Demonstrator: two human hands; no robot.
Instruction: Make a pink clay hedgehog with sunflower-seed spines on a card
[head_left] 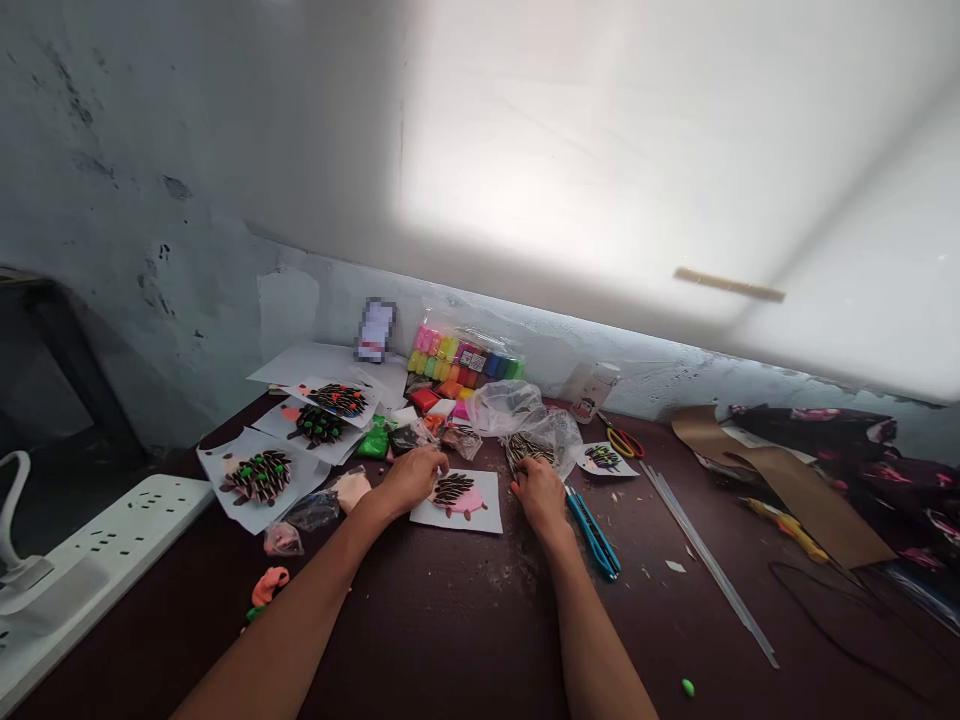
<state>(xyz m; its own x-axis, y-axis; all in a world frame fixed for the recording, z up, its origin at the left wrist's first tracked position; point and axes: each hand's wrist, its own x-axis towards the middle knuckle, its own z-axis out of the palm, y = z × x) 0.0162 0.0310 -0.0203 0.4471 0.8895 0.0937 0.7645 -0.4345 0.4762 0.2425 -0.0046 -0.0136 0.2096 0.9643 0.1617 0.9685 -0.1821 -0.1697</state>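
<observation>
A white card lies on the dark table. It bears a pink clay hedgehog with rows of striped sunflower seeds as spines. My left hand is at the card's upper left edge, its fingers curled together beside the spines. What those fingers hold, if anything, is hidden. To the right of the card, my right hand reaches down in front of a clear plastic bag of loose sunflower seeds. Its fingers are bent together, and their tips are mostly out of sight.
Finished hedgehog cards overlap at the left, near clay packets and a white power strip. Behind stands a multicoloured clay pack. On the right lie a blue cutter, scissors, clear glue sticks and a glue gun.
</observation>
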